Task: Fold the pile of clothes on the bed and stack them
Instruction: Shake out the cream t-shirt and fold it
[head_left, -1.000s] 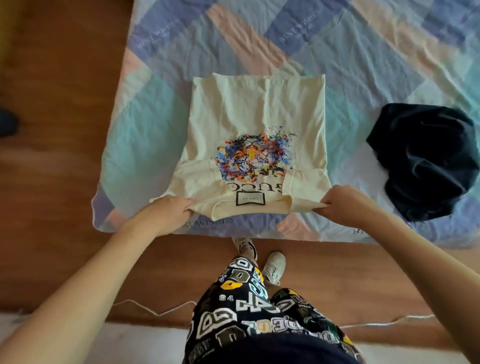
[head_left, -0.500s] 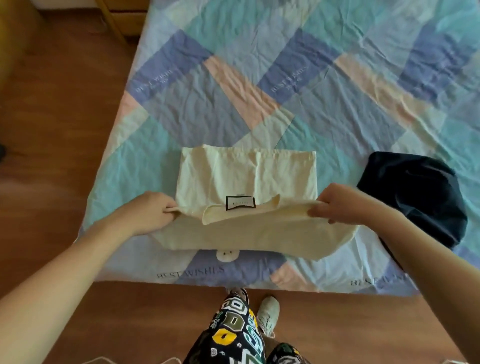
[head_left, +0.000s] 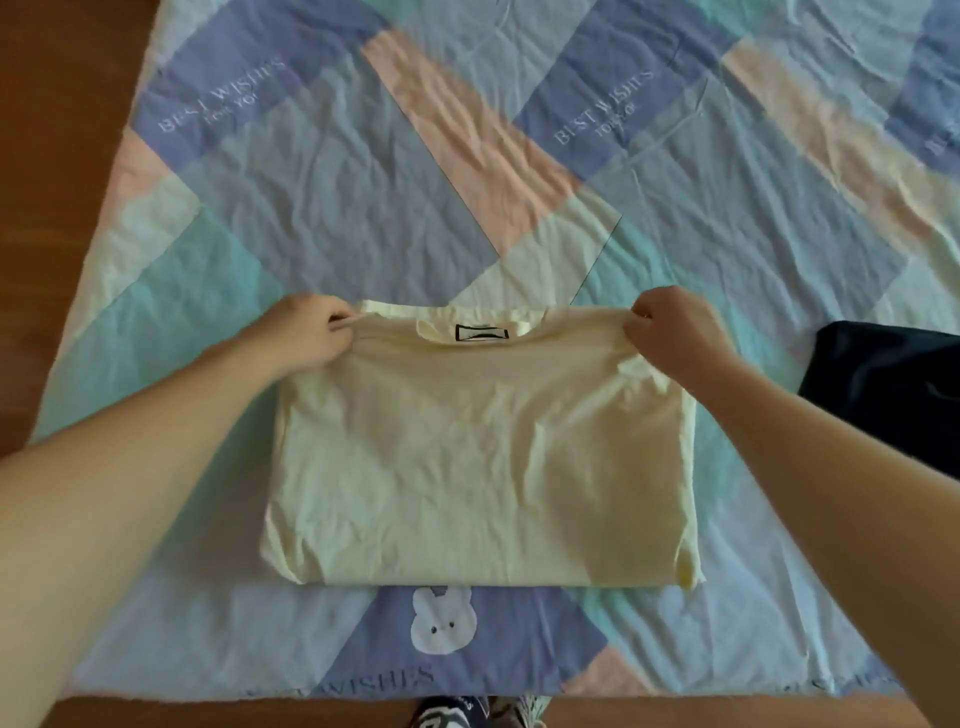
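**Mara:** Head view, starting at the hands. What is the left hand (head_left: 306, 335) doing?

**Ivo:** Its fingers are curled in and pinch the far left corner of the cream T-shirt (head_left: 483, 457). The thumb side faces the collar, and the cloth bunches a little where it is gripped.

**Mara:** And the right hand (head_left: 675, 332)?

**Ivo:** Much the same on the other side. It is closed on the far right corner of the shirt, knuckles up, with small creases running out from the pinch.

**Mara:** Where does the shirt itself lie?

**Ivo:** Flat on the bed (head_left: 322, 208), near its close edge, folded to a rough rectangle with the plain side up. The collar sits at the far edge between the two hands, and a black-bordered label (head_left: 480, 333) shows inside it. The near right corner of the fold sticks out slightly.

**Mara:** What is under it?

**Ivo:** A patchwork bedspread in blue, mint, pink and pale cream blocks, printed with "BEST WISHES" in several places. A white rabbit print (head_left: 441, 621) shows just below the shirt's near edge.

**Mara:** Anything beside it?

**Ivo:** A dark navy garment (head_left: 888, 395) lies on the bed to the right, past the right forearm, cut off by the picture's edge. I cannot tell whether it is folded. Wooden floor (head_left: 47, 156) runs along the left, and shoes (head_left: 483, 714) show at the bottom edge.
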